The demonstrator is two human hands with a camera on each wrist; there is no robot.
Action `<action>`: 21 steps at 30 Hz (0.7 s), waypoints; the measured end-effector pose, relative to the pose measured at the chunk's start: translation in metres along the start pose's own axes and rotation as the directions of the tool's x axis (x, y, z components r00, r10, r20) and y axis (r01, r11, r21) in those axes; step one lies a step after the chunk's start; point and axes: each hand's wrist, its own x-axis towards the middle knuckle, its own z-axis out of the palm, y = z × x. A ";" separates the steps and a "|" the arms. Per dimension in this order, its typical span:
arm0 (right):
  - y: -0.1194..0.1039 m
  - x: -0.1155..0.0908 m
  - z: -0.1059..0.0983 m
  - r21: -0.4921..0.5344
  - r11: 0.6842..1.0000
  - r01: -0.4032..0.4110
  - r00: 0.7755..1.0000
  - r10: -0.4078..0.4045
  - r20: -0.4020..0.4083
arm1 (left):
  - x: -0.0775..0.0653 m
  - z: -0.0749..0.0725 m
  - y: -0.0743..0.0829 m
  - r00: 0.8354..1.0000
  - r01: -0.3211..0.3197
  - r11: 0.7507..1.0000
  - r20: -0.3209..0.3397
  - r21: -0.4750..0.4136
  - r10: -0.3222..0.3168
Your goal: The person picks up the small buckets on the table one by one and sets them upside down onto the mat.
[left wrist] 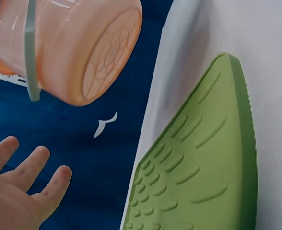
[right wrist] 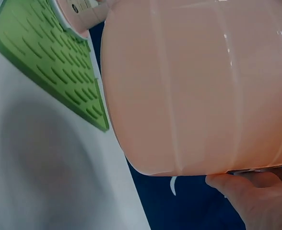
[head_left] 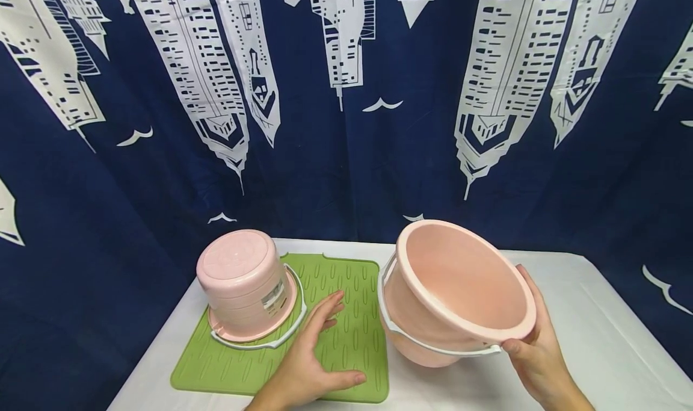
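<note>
Pink bucket (head_left: pixel 460 284) in your right hand (head_left: pixel 536 345), and you've got it by the rim: thumb at the near right edge, right beside the end of its pale handle (head_left: pixel 433 346), fingers round the outside of the wall! It's up off the table, tilted, mouth turned toward you and to the right, with the handle swung down across the near side. From the left wrist you catch its base, a petal-like pattern moulded into it, well apart from your fingertips

And your left hand (head_left: pixel 305 360)? Wide, thumb and fingers spread well apart, holding nothing, poised over the green mat (head_left: pixel 354 333) between your two buckets. Close by on its left sits the upside-down bucket (head_left: pixel 243 290), base up, rim down on that mat, a printed label (head_left: pixel 274 298) on its side and its own handle (head_left: pixel 292 331) looped out toward your left hand

Further out now: ribbed mat lying on the white table (head_left: pixel 585 315), your raised bucket just past its right edge. Behind it all, the navy cloth (head_left: pixel 346 176), printed with white upside-down towers and little white birds
</note>
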 end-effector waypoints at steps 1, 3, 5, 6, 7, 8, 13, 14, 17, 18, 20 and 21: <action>0.000 -0.001 0.002 0.006 1.000 -0.007 1.000 0.007 0.001 | 0.000 0.001 0.000 1.000 0.009 1.000 -0.002 -0.008 -0.009; 0.000 -0.002 0.007 0.014 1.000 -0.021 1.000 0.021 0.011 | 0.000 0.002 0.001 1.000 0.025 0.999 -0.008 -0.040 -0.025; 0.001 -0.003 0.011 0.028 0.999 -0.022 1.000 0.021 0.023 | 0.001 0.004 0.001 0.999 0.041 0.996 -0.014 -0.076 -0.042; 0.002 -0.003 0.012 0.034 0.999 -0.020 0.999 0.019 0.028 | 0.001 0.005 0.001 0.999 0.048 0.994 -0.016 -0.095 -0.049; 0.003 -0.004 0.014 0.039 0.999 -0.023 0.999 0.022 0.023 | 0.001 0.007 0.001 0.998 0.058 0.992 -0.018 -0.116 -0.061; 0.003 -0.004 0.015 0.047 0.999 -0.022 0.999 0.021 0.025 | 0.001 0.008 0.001 0.997 0.069 0.989 -0.019 -0.134 -0.072; 0.009 -0.007 0.018 0.075 0.997 -0.028 1.000 0.028 0.000 | 0.003 0.015 -0.001 0.994 0.102 0.974 -0.028 -0.202 -0.110; 0.010 -0.008 0.018 0.078 0.997 -0.027 1.000 0.027 -0.001 | 0.003 0.017 -0.001 0.993 0.101 0.972 -0.032 -0.214 -0.111; 0.015 -0.009 0.015 0.079 0.997 -0.026 1.000 0.025 0.005 | 0.006 0.021 -0.001 0.993 0.097 0.963 -0.043 -0.252 -0.112; 0.017 -0.010 0.014 0.077 0.997 -0.016 1.000 0.014 0.022 | 0.006 0.022 -0.001 0.992 0.099 0.960 -0.044 -0.264 -0.114; 0.019 -0.011 0.014 0.073 0.997 -0.013 0.999 0.010 0.034 | 0.008 0.024 0.000 0.991 0.106 0.952 -0.043 -0.288 -0.124; 0.020 -0.011 0.014 0.069 0.997 -0.015 0.999 0.012 0.038 | 0.008 0.025 0.001 0.990 0.117 0.946 -0.040 -0.301 -0.135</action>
